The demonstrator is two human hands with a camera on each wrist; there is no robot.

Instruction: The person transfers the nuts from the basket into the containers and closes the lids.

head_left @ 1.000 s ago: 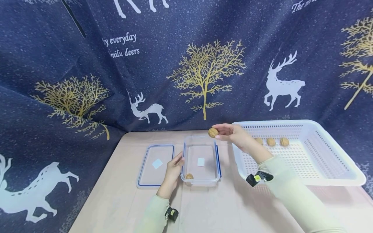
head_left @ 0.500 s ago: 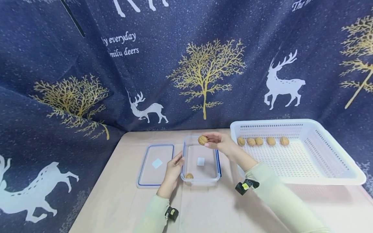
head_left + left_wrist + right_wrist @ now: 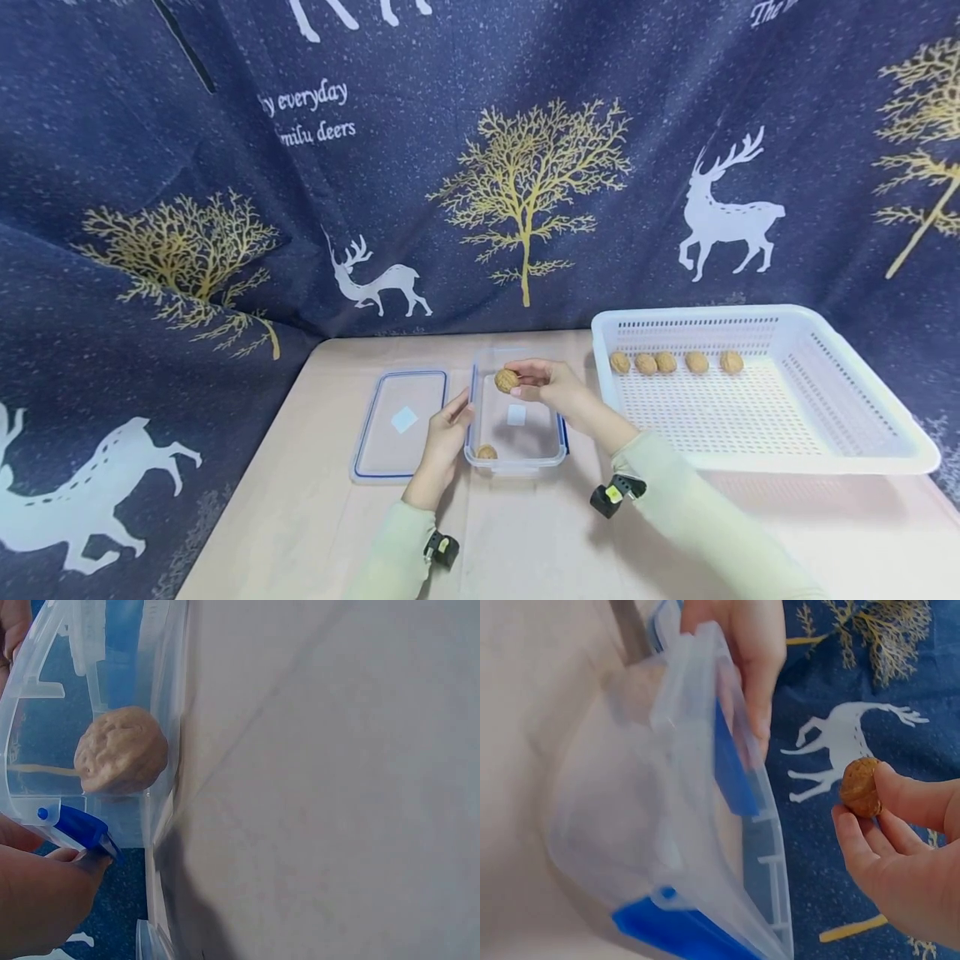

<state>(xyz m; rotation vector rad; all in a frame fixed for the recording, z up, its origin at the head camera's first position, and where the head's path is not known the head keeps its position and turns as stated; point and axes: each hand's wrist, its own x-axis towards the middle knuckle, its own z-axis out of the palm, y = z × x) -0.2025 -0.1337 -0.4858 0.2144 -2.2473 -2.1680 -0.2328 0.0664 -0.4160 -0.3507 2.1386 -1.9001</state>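
On our pale desk (image 3: pixel 517 533), our left-hand grip (image 3: pixel 445 435) holds a clear rectangular plastic box (image 3: pixel 525 461) with one round brown walnut (image 3: pixel 487 452) inside, our right-hand grip (image 3: pixel 553 385) pinches a second walnut (image 3: pixel 506 381) above it, and five more walnuts (image 3: pixel 665 362) lie in the white plastic basket (image 3: pixel 825 464), so we seem barely begun.

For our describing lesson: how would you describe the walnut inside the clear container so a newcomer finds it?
On the pale table, left of the white basket in the head view, stands a clear container. In its near left corner lies a wrinkled brown walnut. It alone rests inside: five walnuts sit in the basket, and the right hand pinches another walnut.
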